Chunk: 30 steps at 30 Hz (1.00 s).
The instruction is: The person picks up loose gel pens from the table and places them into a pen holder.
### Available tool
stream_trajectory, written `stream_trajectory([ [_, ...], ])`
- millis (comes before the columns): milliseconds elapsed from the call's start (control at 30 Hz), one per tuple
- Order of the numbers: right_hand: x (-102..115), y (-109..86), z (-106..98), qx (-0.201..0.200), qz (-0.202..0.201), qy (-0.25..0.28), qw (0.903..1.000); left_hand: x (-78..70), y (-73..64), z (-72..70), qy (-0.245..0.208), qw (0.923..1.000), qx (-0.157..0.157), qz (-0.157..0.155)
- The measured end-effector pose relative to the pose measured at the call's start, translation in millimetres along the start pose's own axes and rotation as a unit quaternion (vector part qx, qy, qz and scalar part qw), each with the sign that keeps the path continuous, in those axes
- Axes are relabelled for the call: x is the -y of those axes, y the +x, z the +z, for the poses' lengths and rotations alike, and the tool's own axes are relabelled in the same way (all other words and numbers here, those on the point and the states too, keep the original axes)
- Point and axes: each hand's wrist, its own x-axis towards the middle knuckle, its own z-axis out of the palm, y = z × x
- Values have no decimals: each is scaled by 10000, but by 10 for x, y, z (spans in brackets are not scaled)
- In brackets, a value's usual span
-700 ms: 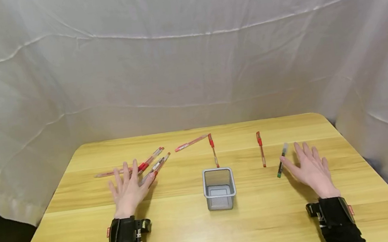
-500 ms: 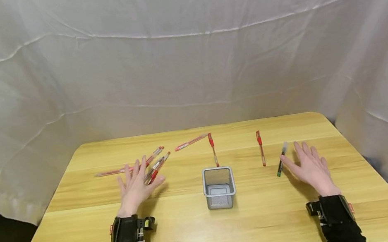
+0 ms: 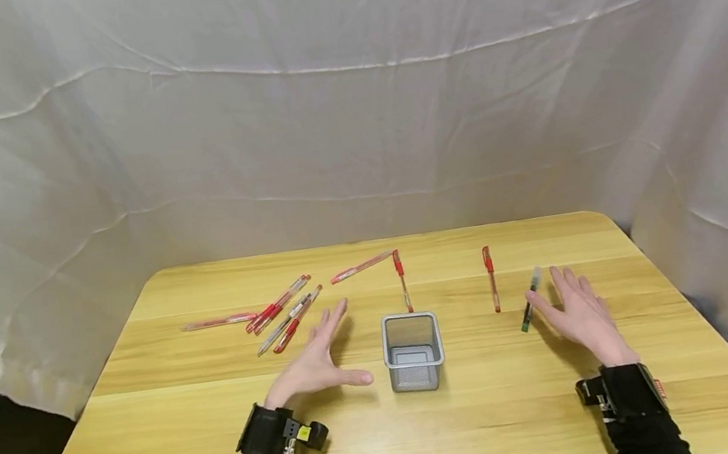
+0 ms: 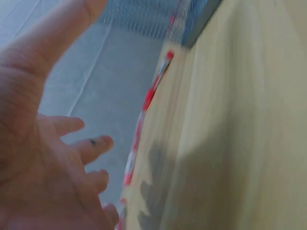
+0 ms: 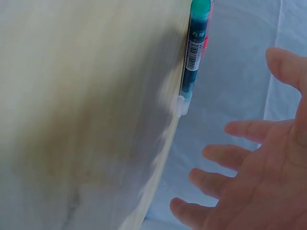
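My left hand (image 3: 317, 363) hovers over the table just left of a grey mesh pen holder (image 3: 417, 378), thumb spread toward it and nothing held. Its palm and spread fingers show in the left wrist view. Beyond it lie several red pens, among them a red pen (image 3: 295, 330) beside a silver-grey pen (image 3: 281, 333). On the right, my right hand (image 3: 584, 316) is above the table with fingers spread. Its thumb tip overlaps a green-ended pen (image 3: 528, 315) in the head view; the right wrist view shows this pen (image 5: 194, 52) lying on the wood, apart from the fingers.
Behind the pen holder lie a red pen (image 3: 404, 287) and a pink-red pen (image 3: 361, 267). Another red pen (image 3: 492, 282) lies between the holder and my right hand. A pale cloth (image 3: 349, 127) hangs around the wooden table (image 3: 480, 437).
My left hand has moved right and nearer, from over the pens to beside the pen holder, turning its thumb toward it. The pens it covered now show. My right hand has stayed put.
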Motion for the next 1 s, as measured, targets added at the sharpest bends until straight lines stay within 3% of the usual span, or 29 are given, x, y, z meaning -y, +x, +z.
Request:
stream_trajectory([
  [200, 4, 21, 6, 154, 0, 239, 9996, -40, 86, 155, -1093, 9885, 628, 833],
  [467, -12, 62, 25, 103, 109, 395, 9991, -127, 221, 401, -2006, 9702, 864, 1045],
  [733, -15, 199, -17, 77, 196, -52, 9998, -122, 327, 600, -2512, 9591, 584, 1165],
  [833, -6, 282, -44, 375, 398, -204, 9983, -117, 337, 656, -2675, 9552, 414, 1195],
  [1000, 5, 405, -69, 844, 802, -374, 9925, -127, 331, 700, -2710, 9564, 239, 1068],
])
